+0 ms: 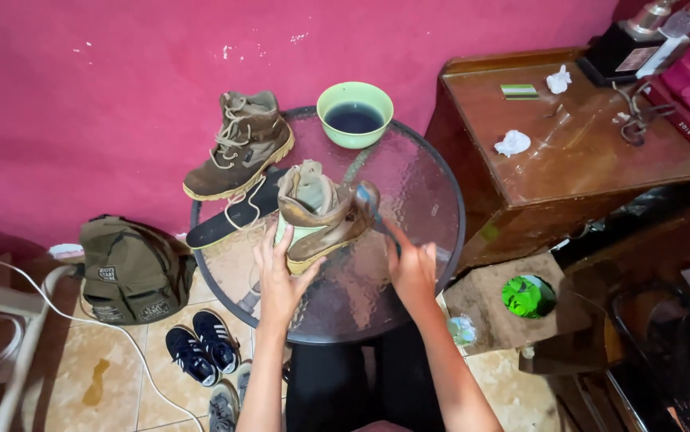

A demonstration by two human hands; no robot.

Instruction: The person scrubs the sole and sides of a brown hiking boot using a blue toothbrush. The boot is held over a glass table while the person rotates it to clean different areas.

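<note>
Brushing under way at frame centre: left hand (pixel 277 276) steadying tilted boot (pixel 321 216), right hand (pixel 411 268) gripping brush (pixel 367 200) at toe; second boot (pixel 241 144), upper left, sitting untouched.

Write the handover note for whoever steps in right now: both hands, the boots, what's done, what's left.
Left hand: steadies the brown boot, tilted on the glass table.
Right hand: holds a brush against that boot's toe.
Second boot stands near the wall; a black insole lies beside it; green bowl of dark liquid behind.
Done: insole out, brushing under way.
Left: apparently the rest of this boot, then the second.
</note>
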